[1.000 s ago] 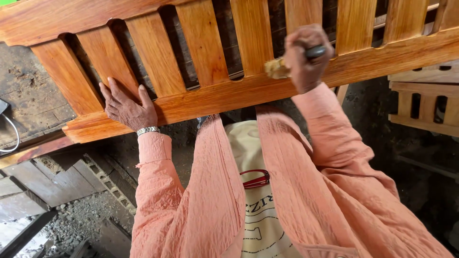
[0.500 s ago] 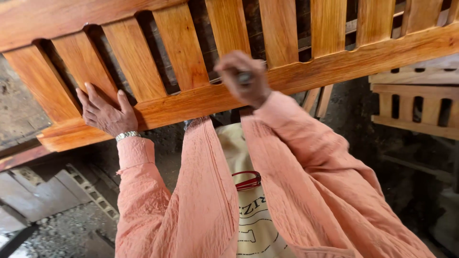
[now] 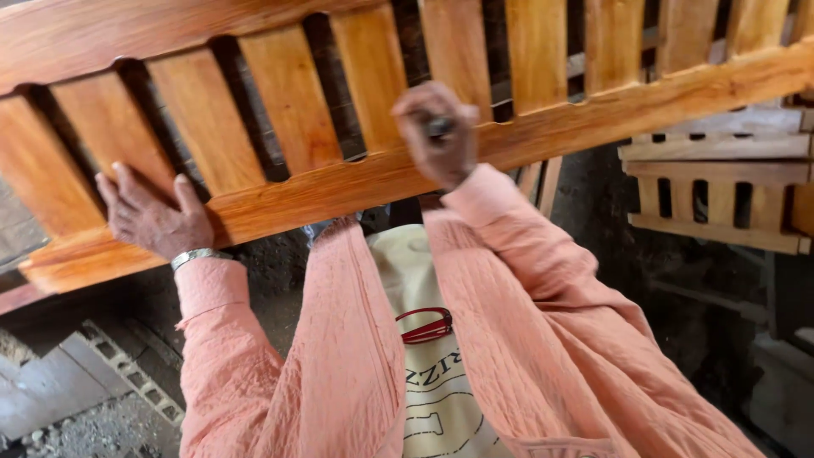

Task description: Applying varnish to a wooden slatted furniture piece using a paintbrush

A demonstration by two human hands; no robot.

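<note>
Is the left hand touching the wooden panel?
Touching. The head view shows the left hand lying flat, fingers spread, on the wooden panel at its lower rail and a slat.

No packages, signs or screens in view. Only printed surface: cream apron (image 3: 428, 373) on person's chest, at 6 o'clock of frame, between two salmon-pink sleeves. Apron print: dark arched lettering, partly hidden by folds, above dark outline drawing toward bottom edge. Red curved emblem (image 3: 426, 326) sits at 12 o'clock of lettering, shaped like thin double arc. Print partly cut off at 6 o'clock edge, rest covered by sleeves at 3 and 9 o'clock.
</note>
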